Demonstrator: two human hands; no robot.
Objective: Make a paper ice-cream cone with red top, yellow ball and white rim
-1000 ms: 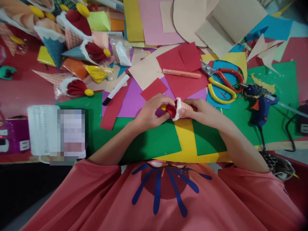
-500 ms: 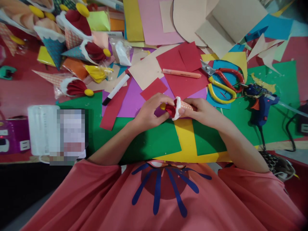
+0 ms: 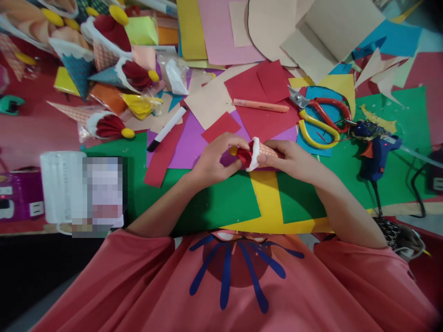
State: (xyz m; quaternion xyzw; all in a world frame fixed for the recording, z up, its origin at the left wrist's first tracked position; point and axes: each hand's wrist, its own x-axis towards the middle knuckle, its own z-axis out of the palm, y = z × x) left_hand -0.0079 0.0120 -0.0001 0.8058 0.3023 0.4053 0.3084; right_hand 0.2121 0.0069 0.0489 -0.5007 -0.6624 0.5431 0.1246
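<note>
My right hand (image 3: 294, 159) is closed around a paper ice cream cone (image 3: 266, 153) with an orange check pattern and a white fluffy rim. The cone lies sideways, its mouth facing left. From the mouth comes a dark red pleated paper piece (image 3: 245, 157) with a yellow ball (image 3: 233, 151) at its end. My left hand (image 3: 218, 157) curves round this red piece, thumb and fingertips pinching it near the rim. Part of the red piece is hidden behind the fingers. Beneath both hands lie purple and green sheets (image 3: 221, 203).
Red-and-yellow-handled scissors (image 3: 320, 117) and a blue glue gun (image 3: 375, 152) with its cord lie at right. Finished paper cones (image 3: 107, 124) crowd the upper left. An orange marker (image 3: 261, 105), a white marker (image 3: 166, 128) and a phone (image 3: 104, 189) lie around the hands.
The cone has turned very slightly between the hands, and the yellow ball has shifted a little. Both hands stay in nearly the same place.
</note>
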